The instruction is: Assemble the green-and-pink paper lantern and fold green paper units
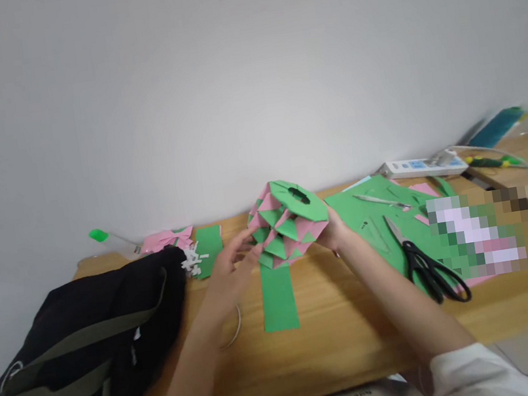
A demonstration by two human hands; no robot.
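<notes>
A folded paper lantern (282, 229) in green and pink is held up over the table, tilted so its green top ring with a central hole faces up and right. My right hand (333, 233) grips it from the right side, with the fingers mostly hidden behind the paper. On its left side, my left hand (239, 254) touches the folds with fingertips and thumb bent around the edge. Just below the lantern lies a green paper strip (278, 302) on the wood.
A black bag (92, 343) covers the table's left. Scissors (419, 261) lie on green sheets (360, 210) at right, near a power strip (425, 166). White paper scraps (194, 259) and pink folded paper (164, 241) sit back left. A wall stands behind.
</notes>
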